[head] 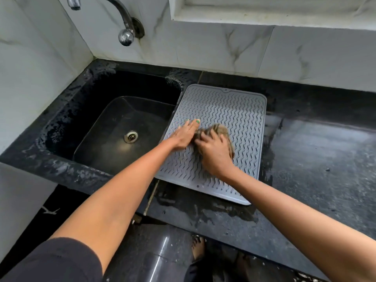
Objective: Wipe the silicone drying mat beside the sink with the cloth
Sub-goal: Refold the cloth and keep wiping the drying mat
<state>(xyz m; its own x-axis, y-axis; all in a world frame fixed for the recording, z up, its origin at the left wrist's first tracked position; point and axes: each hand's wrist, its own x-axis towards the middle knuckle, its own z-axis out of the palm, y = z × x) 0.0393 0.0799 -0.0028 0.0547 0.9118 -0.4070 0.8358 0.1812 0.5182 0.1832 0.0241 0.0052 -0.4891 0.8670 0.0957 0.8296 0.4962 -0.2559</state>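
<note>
A grey silicone drying mat [230, 110] with wavy ridges lies on the black counter just right of the sink. A bunched brown cloth [220, 130] rests on the mat's middle. My right hand [213, 151] is closed over the cloth and presses it onto the mat. Flat on the mat's left part lies my left hand [184, 135], fingers stretched out and together, touching the cloth's left side and holding nothing.
A black sink [114, 127] with a metal drain [131, 136] sits left of the mat. A chrome tap [122, 21] hangs from the marble wall above it. The black counter [317, 159] is wet around the mat. Its front edge runs below the mat.
</note>
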